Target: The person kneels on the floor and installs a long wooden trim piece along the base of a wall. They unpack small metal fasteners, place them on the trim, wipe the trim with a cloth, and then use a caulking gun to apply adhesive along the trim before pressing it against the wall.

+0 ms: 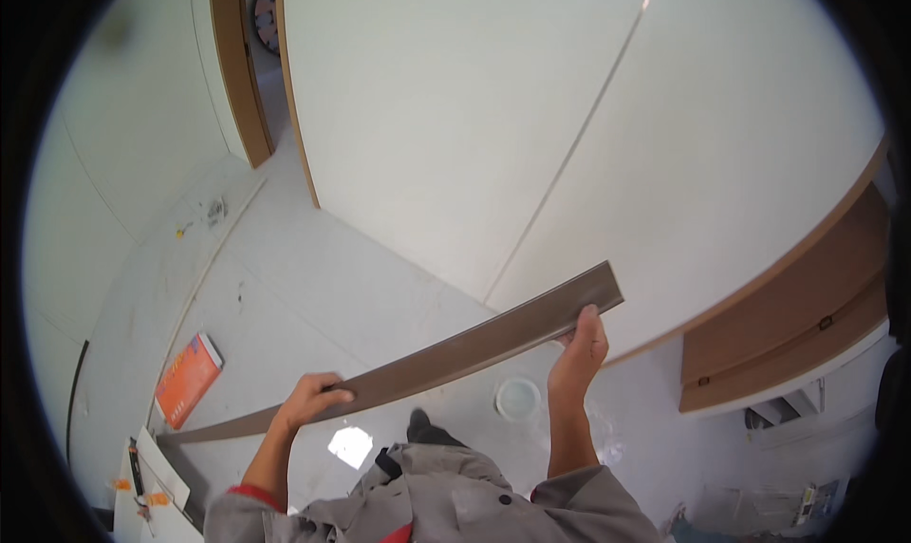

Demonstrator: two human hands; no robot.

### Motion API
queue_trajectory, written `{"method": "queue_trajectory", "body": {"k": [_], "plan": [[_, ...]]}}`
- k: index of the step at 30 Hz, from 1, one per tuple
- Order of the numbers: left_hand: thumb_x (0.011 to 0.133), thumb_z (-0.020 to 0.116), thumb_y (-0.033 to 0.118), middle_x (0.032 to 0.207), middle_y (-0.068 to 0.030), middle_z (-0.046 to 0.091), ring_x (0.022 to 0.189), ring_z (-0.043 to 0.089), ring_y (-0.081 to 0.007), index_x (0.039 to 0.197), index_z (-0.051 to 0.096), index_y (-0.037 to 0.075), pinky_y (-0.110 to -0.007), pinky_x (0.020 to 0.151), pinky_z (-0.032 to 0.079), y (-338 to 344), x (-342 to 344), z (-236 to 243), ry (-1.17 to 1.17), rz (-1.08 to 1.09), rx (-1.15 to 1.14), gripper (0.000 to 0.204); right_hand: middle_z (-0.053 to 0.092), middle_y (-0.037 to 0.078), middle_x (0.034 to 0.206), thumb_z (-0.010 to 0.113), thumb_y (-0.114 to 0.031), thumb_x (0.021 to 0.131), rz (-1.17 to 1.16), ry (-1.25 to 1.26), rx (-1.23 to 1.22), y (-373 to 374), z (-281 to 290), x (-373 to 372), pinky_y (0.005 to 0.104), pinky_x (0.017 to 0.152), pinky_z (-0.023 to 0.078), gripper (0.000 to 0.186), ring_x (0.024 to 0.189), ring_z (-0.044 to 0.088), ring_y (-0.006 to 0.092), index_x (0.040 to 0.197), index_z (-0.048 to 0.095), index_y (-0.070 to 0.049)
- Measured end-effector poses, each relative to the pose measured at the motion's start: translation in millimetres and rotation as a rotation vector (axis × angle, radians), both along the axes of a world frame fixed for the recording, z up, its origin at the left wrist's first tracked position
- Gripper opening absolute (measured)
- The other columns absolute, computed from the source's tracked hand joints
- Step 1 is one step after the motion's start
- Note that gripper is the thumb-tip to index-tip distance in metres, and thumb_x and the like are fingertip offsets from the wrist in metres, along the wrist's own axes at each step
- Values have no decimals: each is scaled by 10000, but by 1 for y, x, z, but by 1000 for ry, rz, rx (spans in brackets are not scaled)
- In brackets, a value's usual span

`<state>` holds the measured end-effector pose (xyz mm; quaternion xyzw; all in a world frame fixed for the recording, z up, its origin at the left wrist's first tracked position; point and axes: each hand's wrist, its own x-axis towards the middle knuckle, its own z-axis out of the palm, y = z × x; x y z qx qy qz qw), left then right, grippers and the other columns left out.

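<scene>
A long brown baseboard strip [465, 346] runs slantwise in front of me, its far right end raised and its left end low near the floor. My left hand [316, 398] is closed around it left of the middle, with the thumb over its face. Near the raised right end, my right hand [582, 346] grips the lower edge, thumb on the front. The strip's left end passes close to a white board [157, 505] at the lower left; whether they touch I cannot tell.
An orange package [190, 380] lies on the grey floor [285, 258] at the left. A round whitish tub [517, 399] stands beyond my feet. What looks like a utility knife [138, 472] rests on the white board. White wall panels [455, 116] rise ahead, with a brown doorway [242, 78] at the far left.
</scene>
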<state>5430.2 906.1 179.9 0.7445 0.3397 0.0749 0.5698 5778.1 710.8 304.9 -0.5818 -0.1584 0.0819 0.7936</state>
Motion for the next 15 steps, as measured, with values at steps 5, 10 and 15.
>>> {"method": "queue_trajectory", "body": {"k": [5,10,15], "plan": [[863,763,357,742,-147,636,694,583,-212,904,693,-23,-376,661,480,98,-57,14,-65,295,284,389,583,70,1105,524,-314,1053,-28,-121,-157,153,13,-4,312,843,467,347,993,560,166,1169,590,6],[869,763,391,819,-135,642,761,644,-317,906,689,41,-397,676,498,200,-30,47,-164,249,550,360,538,169,1425,513,-394,1037,-316,-81,16,274,46,33,386,989,420,577,1199,553,285,1412,524,45],[878,741,389,792,-108,629,763,638,-336,868,641,53,-416,662,498,302,-59,55,-229,336,690,351,486,172,1489,531,-358,1047,-181,-238,60,425,55,17,367,1041,395,575,1344,474,269,1437,492,62]]}}
